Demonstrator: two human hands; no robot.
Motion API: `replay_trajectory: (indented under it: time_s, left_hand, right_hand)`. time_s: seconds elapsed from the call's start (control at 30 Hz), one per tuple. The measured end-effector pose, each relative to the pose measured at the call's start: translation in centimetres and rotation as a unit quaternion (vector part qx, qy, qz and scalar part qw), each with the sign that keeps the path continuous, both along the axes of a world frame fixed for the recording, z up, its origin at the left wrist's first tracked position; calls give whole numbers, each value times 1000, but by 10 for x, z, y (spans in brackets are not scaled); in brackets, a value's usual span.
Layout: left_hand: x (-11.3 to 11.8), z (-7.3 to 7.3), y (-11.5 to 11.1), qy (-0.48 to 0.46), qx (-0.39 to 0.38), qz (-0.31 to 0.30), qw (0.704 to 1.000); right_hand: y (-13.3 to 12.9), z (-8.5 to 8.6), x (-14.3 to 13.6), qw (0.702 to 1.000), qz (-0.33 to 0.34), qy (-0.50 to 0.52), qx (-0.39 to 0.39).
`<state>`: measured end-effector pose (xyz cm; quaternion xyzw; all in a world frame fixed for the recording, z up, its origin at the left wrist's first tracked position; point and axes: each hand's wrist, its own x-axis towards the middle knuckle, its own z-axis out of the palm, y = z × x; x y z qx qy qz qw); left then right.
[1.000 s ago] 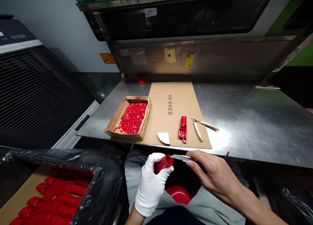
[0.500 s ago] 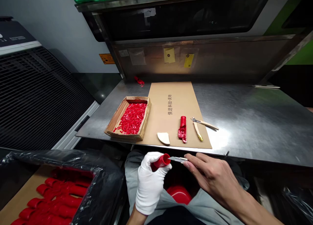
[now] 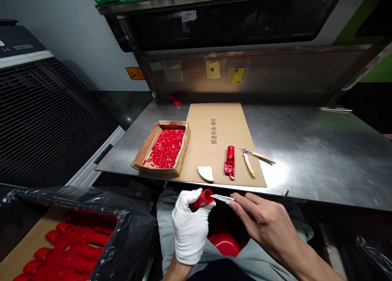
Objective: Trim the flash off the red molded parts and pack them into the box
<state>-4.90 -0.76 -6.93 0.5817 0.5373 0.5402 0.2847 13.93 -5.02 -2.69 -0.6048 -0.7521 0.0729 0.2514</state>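
Note:
My left hand (image 3: pixel 190 228), in a white glove, is wrapped round a red plastic tubular part (image 3: pixel 203 199) above my lap, its round open end facing right. Bare, my right hand (image 3: pixel 265 217) pinches a slim knife (image 3: pixel 223 198) whose blade tip is at the rim of that opening. Whether the blade touches the rim I cannot tell. Beyond my hands, a similar red part (image 3: pixel 229 162) lies on a cardboard sheet (image 3: pixel 199 118). Nippers (image 3: pixel 251 158) with pale handles rest right of it, partly open. A cream wedge-shaped piece (image 3: pixel 206 173) lies to its left.
A shallow cardboard box (image 3: pixel 180 158) of small red scraps stands left on the metal table (image 3: pixel 306 150). Lower left, a black-plastic-lined box (image 3: pixel 128 215) holds several red parts. A red scrap (image 3: pixel 175 100) and thin metal rods (image 3: pixel 333 109) lie towards the back.
The red part in my left hand has tilted slightly, and its open end sits a little higher. The knife stays at the rim. The whole view has shifted a touch.

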Motion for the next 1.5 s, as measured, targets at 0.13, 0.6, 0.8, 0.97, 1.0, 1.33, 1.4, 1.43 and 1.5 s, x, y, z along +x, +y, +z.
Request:
replay_trajectory:
  time_s: [0.13,0.6,0.8,0.97,1.0,1.33,1.4,1.43,1.5]
  left_hand:
    - [-1,-5,-1,72,30,36,996]
    - [-7,-4,-3,198,271,28,942]
    - [-20,-12,-8,301,266,-55,914]
    - [-28,-9,-22,244,78,-211,943]
    - [-28,-8,-24,207,9,-257,944]
    - [9,23,67,263,-52,-61,962]
    - [23,25,101,310,-51,-39,949]
    - [29,25,115,329,-53,-29,943]
    - [35,23,136,350,-57,-14,935]
  right_hand:
    - [-1,-3,-7,997,0,56,-55]
    - [29,3,-26,843,54,408,-346]
    - [41,-1,-28,818,121,381,-414]
    - [40,1,-19,830,152,313,-437]
    - [43,0,-17,840,144,298,-430]
    - [148,-13,33,959,-173,135,-179]
    - [159,-14,35,961,-159,128,-186]
    - [161,-13,36,962,-148,130,-188]
    - [156,-8,39,964,-124,146,-184]
